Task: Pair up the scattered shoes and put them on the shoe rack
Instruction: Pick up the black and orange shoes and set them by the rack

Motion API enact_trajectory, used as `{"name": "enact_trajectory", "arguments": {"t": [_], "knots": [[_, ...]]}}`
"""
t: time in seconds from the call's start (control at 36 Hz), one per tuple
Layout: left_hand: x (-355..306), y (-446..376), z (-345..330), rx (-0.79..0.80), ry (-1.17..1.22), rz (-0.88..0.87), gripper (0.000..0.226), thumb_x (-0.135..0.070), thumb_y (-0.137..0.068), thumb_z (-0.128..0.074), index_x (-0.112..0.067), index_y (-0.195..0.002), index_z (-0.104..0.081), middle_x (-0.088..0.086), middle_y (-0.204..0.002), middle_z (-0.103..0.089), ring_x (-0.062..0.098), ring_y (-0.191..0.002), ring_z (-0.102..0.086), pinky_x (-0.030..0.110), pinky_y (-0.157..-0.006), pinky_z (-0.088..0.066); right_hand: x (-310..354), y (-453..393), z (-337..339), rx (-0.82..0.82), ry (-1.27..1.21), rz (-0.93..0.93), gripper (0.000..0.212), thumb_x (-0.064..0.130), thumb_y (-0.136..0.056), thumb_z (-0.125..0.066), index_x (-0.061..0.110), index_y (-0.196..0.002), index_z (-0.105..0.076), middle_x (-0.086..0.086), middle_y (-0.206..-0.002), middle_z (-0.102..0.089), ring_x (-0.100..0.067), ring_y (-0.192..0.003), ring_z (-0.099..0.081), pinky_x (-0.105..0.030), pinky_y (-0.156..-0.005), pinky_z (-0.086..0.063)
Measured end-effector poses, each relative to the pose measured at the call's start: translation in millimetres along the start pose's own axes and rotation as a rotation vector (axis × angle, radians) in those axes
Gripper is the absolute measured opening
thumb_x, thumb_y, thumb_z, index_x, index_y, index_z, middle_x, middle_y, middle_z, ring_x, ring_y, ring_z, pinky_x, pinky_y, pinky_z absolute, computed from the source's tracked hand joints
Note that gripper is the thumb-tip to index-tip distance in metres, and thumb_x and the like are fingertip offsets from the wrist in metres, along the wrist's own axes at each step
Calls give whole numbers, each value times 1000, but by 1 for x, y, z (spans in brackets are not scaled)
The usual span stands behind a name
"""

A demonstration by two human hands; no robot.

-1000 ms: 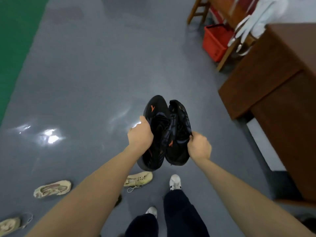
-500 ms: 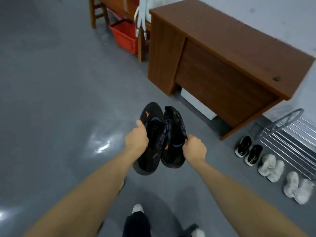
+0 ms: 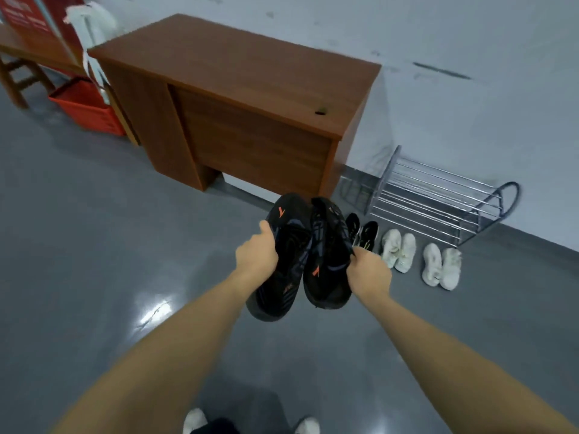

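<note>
Here the left hand grips one black knit sneaker with orange marks by its outer side, and the right hand grips the matching black sneaker by its own outer side; the two are held touching, above the grey glossy floor, toes pointing away. The curled fingers are hidden behind the shoes, so only knuckles and thumbs show. The held pair covers part of a small black pair with pale green accents standing on the floor just beyond. To the right of that stand a white fuzzy pair and another off-white pair, all in a row just in front of the chrome wire shoe rack, which stands against the pale wall, far right. Left of the rack is a brown wooden desk; further left, a red plastic basket is partly hidden by it and a wooden chair is cut off by the frame edge. White shoe toes of the person's own feet are cropped at the bottom edge. Bare floor lies open to the left and near the camera.
</note>
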State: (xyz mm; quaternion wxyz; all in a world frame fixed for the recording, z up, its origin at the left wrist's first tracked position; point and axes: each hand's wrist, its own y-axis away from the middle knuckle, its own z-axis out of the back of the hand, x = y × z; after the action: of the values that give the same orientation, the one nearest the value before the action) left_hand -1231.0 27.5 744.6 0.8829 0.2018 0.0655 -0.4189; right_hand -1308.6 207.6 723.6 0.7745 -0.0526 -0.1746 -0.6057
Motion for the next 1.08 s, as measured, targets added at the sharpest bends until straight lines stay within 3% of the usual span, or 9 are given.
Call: {"name": "enact_trajectory", "arguments": {"t": [0.11,0.25,0.36,0.58,0.75,0.89,1.08], "knots": [[-68,-2,-14,27,3,-40,31,-12,-97,-41,-5,-125,-31,19,-107,-61,37,-94,-60,38,-68,-41,-57,-14,32,-11,-8,-51,22,7,-92,-38,11,-71,-43,-4,-67,-47,-27,-66,-45,-29,-57,-31],[-144,-13,-26,34,-8,-103,22,-12,-97,-40,-5,-118,-34,18,-104,-62,36,-90,-61,38,-65,-42,-113,-38,56,-57,-66,-142,19,8,-92,-38,8,-80,-53,-4,-69,-48,-27,-67,-45,-30,-59,-32],[-198,-29,-41,54,-52,-145,30,-9,-97,-40,-5,-125,-30,17,-105,-62,34,-88,-59,37,-64,-40,-154,-64,63,-99,-114,-208,20,9,-92,-38,9,-77,-51,-6,-70,-53,-29,-70,-52,-31,-60,-36],[-264,-79,-80,102,-50,-179,35,-9,-97,-40,-4,-129,-29,18,-108,-61,36,-95,-60,38,-66,-40,-214,-126,65,-55,-71,-270,15,7,-90,-40,12,-77,-46,-13,-83,-62,-37,-83,-58,-32,-62,-35],[-309,-127,-107,118,-85,-217,30,-11,-98,-40,-5,-127,-30,18,-107,-62,36,-94,-60,37,-65,-39,-247,-181,55,0,-54,-319,16,9,-91,-39,5,-86,-54,-15,-88,-62,-36,-85,-58,-32,-63,-35],[-327,-154,-123,139,-105,-216,25,-10,-98,-40,-6,-122,-32,18,-106,-63,37,-92,-61,37,-65,-40,-263,-210,45,35,-38,-310,16,11,-93,-38,7,-83,-50,-18,-89,-63,-37,-84,-58,-32,-61,-34],[-342,-190,-178,124,-169,-206,34,-8,-96,-42,-6,-128,-32,14,-96,-68,34,-89,-62,41,-96,-39,-293,-256,8,104,-18,-299,20,11,-90,-40,5,-87,-58,-16,-87,-64,-36,-81,-59,-32,-60,-37]]}}
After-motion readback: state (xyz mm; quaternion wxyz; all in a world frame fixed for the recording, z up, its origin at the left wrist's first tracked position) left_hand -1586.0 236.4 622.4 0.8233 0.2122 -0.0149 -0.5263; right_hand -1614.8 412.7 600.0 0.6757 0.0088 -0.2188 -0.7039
